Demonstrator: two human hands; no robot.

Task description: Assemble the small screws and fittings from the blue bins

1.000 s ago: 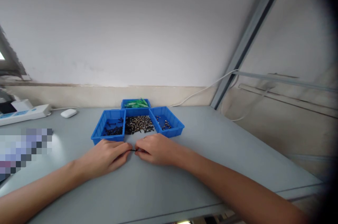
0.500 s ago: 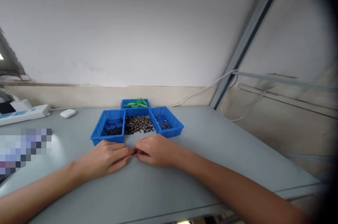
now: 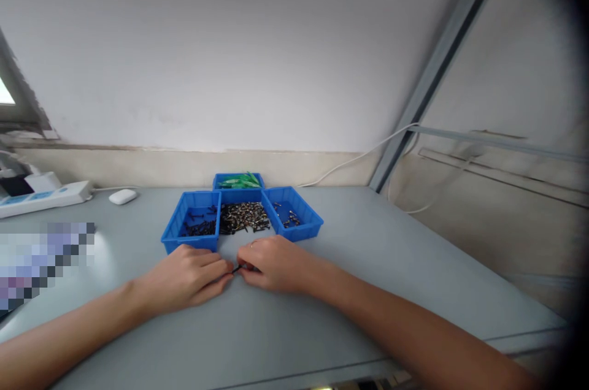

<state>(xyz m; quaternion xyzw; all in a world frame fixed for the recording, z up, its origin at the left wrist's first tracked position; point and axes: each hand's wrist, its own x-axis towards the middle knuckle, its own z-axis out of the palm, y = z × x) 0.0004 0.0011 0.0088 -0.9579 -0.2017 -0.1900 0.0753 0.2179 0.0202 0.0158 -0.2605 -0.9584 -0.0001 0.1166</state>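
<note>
Apparently, the dark piece (image 3: 236,269) lies crosswise, its right end farther off.

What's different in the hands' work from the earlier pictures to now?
The thin, dark, rod-like piece pinched between the fingertips has tipped from nearly level to slanting, right end higher in the picture. The bare left hand's fingers have edged closer to the bare right hand. Nothing was visibly released. Unchanged: the rectangular blue plastic bins and the pile of small metal pieces.

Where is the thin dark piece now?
Left of centre in the head view, the thin dark piece is held between left hand and right hand, in front of the blue trays.
</note>
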